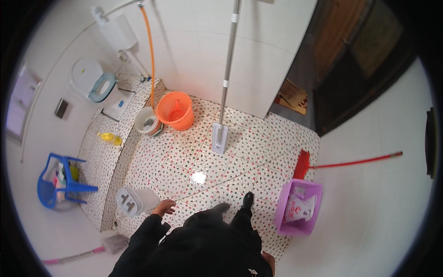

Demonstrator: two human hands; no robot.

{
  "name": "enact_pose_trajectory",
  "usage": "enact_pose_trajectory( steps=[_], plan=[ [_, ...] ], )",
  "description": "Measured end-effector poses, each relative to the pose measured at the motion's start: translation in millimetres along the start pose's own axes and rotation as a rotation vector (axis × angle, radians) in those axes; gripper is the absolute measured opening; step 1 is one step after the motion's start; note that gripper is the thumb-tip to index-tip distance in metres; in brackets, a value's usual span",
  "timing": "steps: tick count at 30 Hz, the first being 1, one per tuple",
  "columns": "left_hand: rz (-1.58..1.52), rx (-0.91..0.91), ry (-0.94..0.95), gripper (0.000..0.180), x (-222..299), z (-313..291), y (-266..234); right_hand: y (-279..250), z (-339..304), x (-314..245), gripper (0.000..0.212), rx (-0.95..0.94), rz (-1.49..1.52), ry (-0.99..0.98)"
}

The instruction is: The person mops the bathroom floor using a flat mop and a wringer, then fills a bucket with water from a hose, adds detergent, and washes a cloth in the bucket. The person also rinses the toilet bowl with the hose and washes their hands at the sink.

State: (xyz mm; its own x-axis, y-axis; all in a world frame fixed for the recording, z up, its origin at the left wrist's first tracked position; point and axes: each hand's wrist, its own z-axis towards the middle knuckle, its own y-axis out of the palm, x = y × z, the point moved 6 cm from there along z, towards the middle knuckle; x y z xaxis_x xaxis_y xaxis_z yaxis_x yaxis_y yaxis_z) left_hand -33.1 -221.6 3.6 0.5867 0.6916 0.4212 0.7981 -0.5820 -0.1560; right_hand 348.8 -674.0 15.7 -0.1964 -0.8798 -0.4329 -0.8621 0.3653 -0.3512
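My left hand [165, 207] hangs low at my side with its fingers loosely apart and nothing in them. Closest to it stands a white lidded bin [146, 199], with dark marks on its pale lid; whether hand and bin touch I cannot tell. At the lower edge, only a small part of my right hand [269, 261] shows beside my dark clothing, its fingers mostly hidden. A purple tub [281, 217] holding a white plastic bag [301, 208] is on the floor to my right. Ahead, a flat mop [220, 137] stands upright against the wall.
An orange bucket [187, 121] and a white bucket [143, 121] with a hose [150, 51] stand by a raised tiled step [99, 161]. On it are a yellow bottle [110, 138] and a blue chair [46, 194]. A red broom [302, 164] leans right; a doorway is beyond.
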Motion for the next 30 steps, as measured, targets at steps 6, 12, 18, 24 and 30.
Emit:
enact_pose_trajectory(
  steps=[6,12,18,24,30],
  plan=[
    [-0.191,0.03,-0.034,0.047,-36,-21,55,-95,64,-59,0.035,0.023,-0.147,-0.138],
    [-0.258,0.0,-0.014,0.042,-44,-37,123,-157,114,-84,0.029,-0.003,-0.216,-0.225],
    [-0.424,0.097,-0.078,0.04,-80,-56,141,-164,142,-126,0.03,-0.059,-0.206,-0.351],
    [-0.509,0.145,-0.03,0.036,-100,-63,145,-128,164,-166,0.031,-0.086,-0.541,-0.625],
    [-0.61,0.184,-0.028,0.038,-107,-66,139,-103,157,-198,0.035,-0.177,-0.67,-0.741]
  ],
)
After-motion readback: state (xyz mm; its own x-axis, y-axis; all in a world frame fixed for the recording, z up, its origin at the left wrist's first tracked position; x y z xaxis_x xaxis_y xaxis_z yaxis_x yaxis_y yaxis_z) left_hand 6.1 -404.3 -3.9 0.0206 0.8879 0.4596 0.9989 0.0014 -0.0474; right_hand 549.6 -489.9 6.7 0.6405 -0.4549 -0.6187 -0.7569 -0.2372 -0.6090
